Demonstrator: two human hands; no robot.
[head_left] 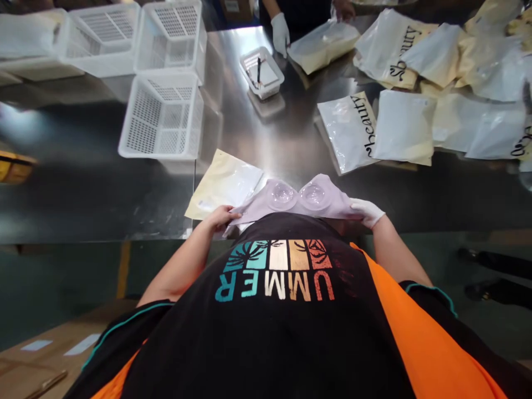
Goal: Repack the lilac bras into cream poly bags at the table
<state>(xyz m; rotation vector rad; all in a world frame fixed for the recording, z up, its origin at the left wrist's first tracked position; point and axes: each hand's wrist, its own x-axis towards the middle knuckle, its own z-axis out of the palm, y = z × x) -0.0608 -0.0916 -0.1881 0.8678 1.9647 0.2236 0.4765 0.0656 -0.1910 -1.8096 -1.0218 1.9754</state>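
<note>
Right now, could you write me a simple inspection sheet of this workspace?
Surface: shiny metal table, with reflections.
Things in work: lilac two-cupped garment, stretched between both hands; plastic bag near the left one.
Clutter: white baskets at left; small basket holding a dark pen-like item; bagged packages at right.
Hands: left hand bare, right hand white-gloved; both grip the garment.
Cables: nothing seen.
Surroundings: another person's gloved hand opposite; cardboard lower left.
</note>
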